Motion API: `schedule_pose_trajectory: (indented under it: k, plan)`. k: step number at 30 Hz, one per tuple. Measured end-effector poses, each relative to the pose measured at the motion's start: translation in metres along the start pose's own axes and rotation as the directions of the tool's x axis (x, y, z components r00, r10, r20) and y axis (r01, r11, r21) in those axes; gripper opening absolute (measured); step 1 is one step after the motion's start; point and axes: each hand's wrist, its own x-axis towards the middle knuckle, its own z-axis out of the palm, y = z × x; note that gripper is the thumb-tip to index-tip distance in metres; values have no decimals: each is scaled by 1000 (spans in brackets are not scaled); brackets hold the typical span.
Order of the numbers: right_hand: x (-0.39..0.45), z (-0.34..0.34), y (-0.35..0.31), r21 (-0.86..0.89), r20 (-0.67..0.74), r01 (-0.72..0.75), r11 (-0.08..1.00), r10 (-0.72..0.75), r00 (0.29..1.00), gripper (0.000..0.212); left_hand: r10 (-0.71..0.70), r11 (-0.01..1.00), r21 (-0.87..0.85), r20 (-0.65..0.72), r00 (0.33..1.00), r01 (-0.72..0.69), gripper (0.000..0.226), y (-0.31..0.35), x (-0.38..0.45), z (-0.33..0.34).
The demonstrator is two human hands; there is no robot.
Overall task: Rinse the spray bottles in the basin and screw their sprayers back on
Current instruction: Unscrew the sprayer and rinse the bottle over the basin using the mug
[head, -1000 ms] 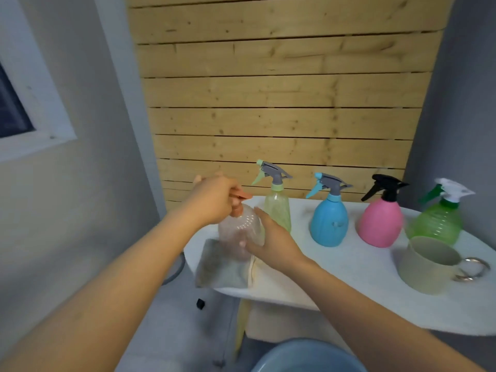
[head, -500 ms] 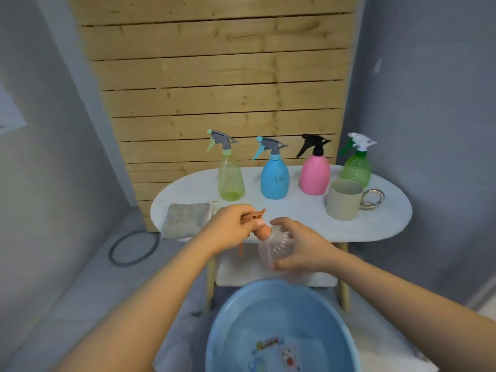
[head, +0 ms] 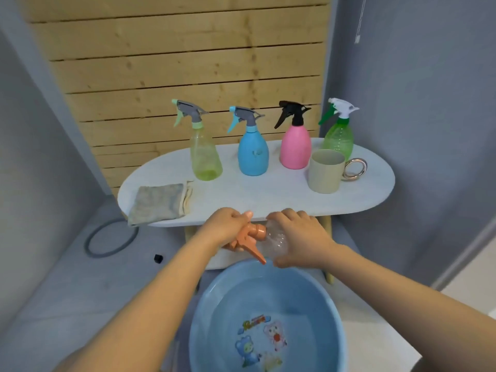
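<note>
While the clear bottle (head: 277, 241) lies tilted on its side above the far rim of the basin (head: 332, 312), both hands grip it: the left hand (head: 228, 226) has its fingers curled round the orange sprayer (head: 248, 238), and the right hand (head: 298, 237) wraps the body, fingers curled over the top and thumb underneath. Sprayer and bottle meet at the collar, which sits between the two hands.

The bottle looks like thin, see-through plastic — probably light, seemingly empty, and likely to dent if squeezed hard. Once wet it would turn slippery, so a full wrap round the ribbed body seems the safer hold, with the other hand on the collar rather than on the long trigger, which could flex or snap.

Behind the hands stands a white oval table (head: 268, 200) on wooden legs. On it stand four more bottles in a row — yellow (head: 205, 157), blue (head: 253, 154), pink (head: 295, 149), green (head: 338, 138) — all with sprayers on, plus a beige mug (head: 324, 175) and a folded cloth (head: 158, 204). A slatted wood panel (head: 174, 63) backs the table between grey walls; a grey ring (head: 111, 238) and a small black object (head: 158, 258) lie on the floor.
</note>
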Motion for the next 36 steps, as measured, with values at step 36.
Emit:
schedule_pose_trajectory:
  k: [36]
  plan:
    - [5, -30, 30, 452, 139, -120, 884, 64, 988, 91, 465, 857, 233, 34, 885, -459, 42, -4, 11, -16]
